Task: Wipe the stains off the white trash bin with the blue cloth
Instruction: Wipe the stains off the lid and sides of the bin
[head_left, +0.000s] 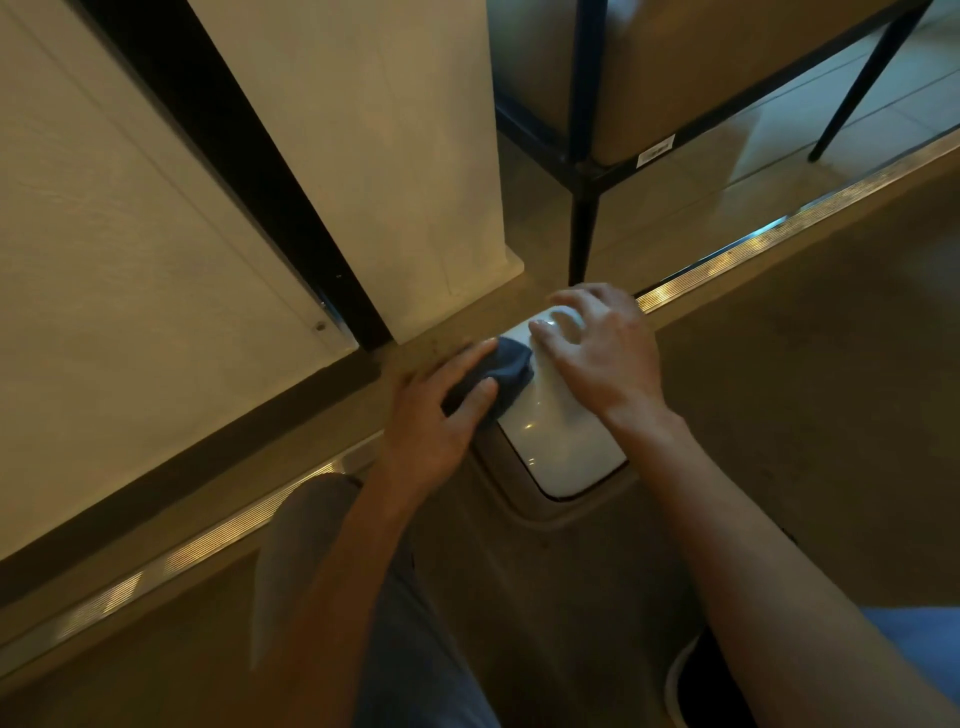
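Two hands worked on the white trash bin (561, 441) on the floor: the left hand (436, 415) gripped the bunched blue cloth (506, 371) against its lid's left edge, the right hand (597, 353) rested spread-fingered on top, where firm bracing would probably help scrubbing.
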